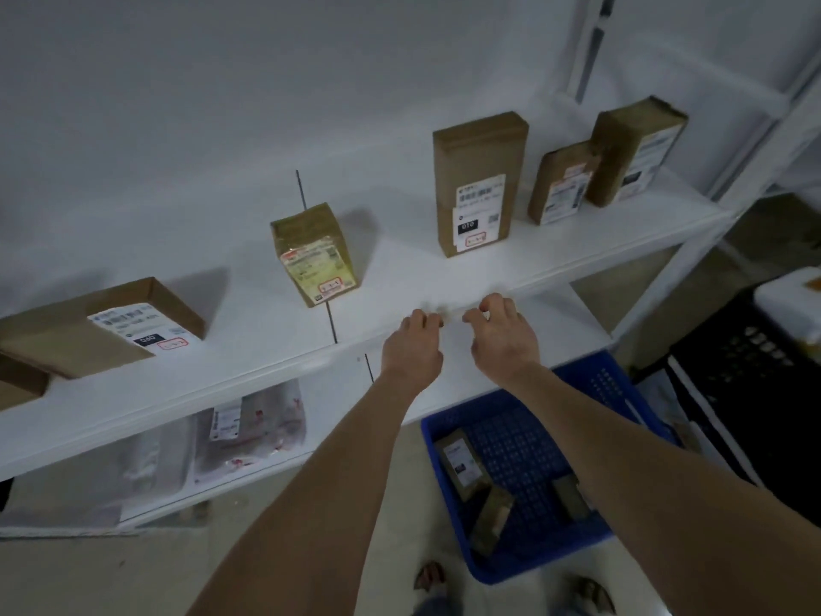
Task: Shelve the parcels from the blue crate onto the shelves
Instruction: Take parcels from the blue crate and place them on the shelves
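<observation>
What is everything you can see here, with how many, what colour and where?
upper shelf: one, white, mid-frame
cardboard parcels: five, brown, on upper shelf
taped parcel: one, yellowish, upper shelf, middle
lower shelf: one, white, beneath
mailer bags: at least two, greyish, lower shelf, left
blue crate: one, blue, floor, right
crate parcels: three, brown, inside blue crate
black crate: one, black, far right
left hand, right hand: fingers curled at upper shelf's front edge; any hold is blurred

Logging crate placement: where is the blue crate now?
Head view, lower right: the blue crate sits on the floor before the shelves, left of a black crate.
</observation>
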